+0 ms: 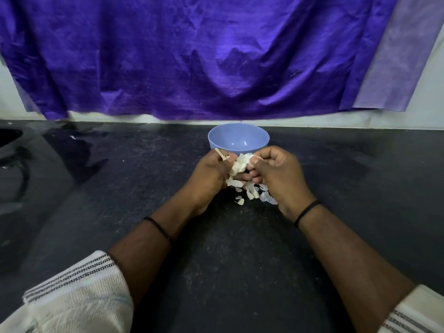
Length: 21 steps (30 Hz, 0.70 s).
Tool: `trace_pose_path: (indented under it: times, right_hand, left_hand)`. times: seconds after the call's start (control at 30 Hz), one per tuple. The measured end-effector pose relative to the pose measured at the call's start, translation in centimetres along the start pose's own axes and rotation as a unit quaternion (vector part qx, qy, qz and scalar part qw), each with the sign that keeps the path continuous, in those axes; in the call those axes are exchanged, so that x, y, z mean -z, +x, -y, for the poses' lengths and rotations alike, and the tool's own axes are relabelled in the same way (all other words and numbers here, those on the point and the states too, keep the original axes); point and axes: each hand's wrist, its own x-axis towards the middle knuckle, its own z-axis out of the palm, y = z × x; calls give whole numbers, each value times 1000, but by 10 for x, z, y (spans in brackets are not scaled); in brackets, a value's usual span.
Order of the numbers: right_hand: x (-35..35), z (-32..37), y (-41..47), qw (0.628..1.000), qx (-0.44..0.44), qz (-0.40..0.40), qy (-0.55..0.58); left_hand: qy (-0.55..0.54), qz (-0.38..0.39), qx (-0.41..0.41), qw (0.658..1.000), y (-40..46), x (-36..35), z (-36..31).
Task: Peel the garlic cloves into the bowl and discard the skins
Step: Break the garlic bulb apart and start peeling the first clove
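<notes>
With the left hand (211, 171) and right hand (278, 171) both pinching the papery garlic (239, 165) just before the bowl (237, 138) (seemingly empty), loosened skins (252, 192) could flutter in.

Dark speckled stone counter (120, 188) filling the foreground, its left part glistening with reflections. Purple cloth (192, 56) hanging creased over a pale wall (427, 97); a paler lilac strip (396, 56) showing at right.
</notes>
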Motion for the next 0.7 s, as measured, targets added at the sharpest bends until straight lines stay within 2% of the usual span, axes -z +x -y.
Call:
trace_pose_path:
  times: [0.2, 0.57, 0.7]
  right_hand:
    - [-5, 15, -8, 999, 3, -3, 48]
    - [-9, 22, -11, 993, -18, -34, 113]
    - [-9, 20, -10, 992, -12, 11, 127]
  left_hand:
    - [-36, 9, 8, 999, 0, 4, -3]
    - [-31, -66, -9, 997, 1, 4, -3]
    - [-23, -55, -9, 998, 2, 3, 0]
